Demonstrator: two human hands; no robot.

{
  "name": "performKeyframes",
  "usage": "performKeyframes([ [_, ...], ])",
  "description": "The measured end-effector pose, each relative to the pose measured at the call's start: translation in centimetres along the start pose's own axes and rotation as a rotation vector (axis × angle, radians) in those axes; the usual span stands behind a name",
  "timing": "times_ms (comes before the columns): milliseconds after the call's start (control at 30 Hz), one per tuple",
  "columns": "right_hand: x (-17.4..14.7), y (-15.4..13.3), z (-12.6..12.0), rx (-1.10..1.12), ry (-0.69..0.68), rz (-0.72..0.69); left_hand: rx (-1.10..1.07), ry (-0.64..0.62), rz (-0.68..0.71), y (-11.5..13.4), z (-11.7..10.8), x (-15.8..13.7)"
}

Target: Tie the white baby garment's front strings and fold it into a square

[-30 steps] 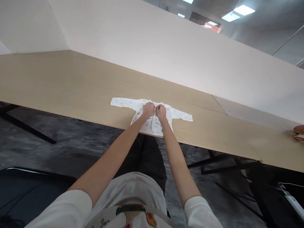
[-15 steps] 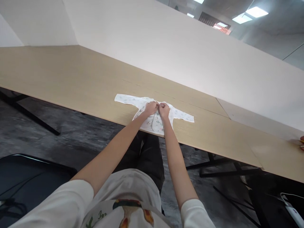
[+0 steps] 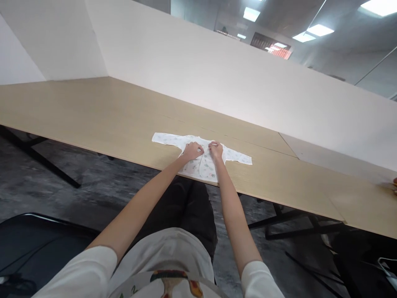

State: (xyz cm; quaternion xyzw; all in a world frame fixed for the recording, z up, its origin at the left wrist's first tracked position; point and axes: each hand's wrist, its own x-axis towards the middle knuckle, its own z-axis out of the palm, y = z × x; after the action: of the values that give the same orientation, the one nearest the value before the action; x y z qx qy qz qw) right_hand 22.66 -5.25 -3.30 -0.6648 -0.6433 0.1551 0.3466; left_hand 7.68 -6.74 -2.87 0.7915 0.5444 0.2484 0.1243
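Bright white rectangular ceiling lamps (image 3: 320, 30) shine behind a tall, smooth white partition (image 3: 186, 58), which stands along the far side of a long light-brown wooden table (image 3: 93, 116). Under this table, black metal legs (image 3: 40, 159) stand on a grey mottled floor (image 3: 130, 182). On the table, just at its near edge, lies a small white cloth jacket with tiny printed figures (image 3: 206, 165). It is flat, its two long sleeves are stretched to the sides, and its lower hem is beside the edge. The person's left hand (image 3: 192, 151) rests on the front of the jacket, with the fingers bent. The right hand (image 3: 216, 151) is just beside it, near the collar, also with curled fingers. There is a narrow gap between the hands. I cannot tell whether either hand pinches the cloth, because the fingertips are too small to see. At the far right, another person's fingers (image 3: 395, 186) are partly visible.
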Motion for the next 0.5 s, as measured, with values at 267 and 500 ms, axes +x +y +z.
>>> performKeyframes([
  [267, -3.2, 0.3, 0.2, 0.083, 0.011, -0.157, -0.03, 0.07, 0.08, -0.8, 1.1, 0.2],
  [500, -3.3, 0.8, 0.5, 0.04, 0.018, -0.29, -0.061, 0.099, 0.115, -1.6, 1.9, 0.3],
])
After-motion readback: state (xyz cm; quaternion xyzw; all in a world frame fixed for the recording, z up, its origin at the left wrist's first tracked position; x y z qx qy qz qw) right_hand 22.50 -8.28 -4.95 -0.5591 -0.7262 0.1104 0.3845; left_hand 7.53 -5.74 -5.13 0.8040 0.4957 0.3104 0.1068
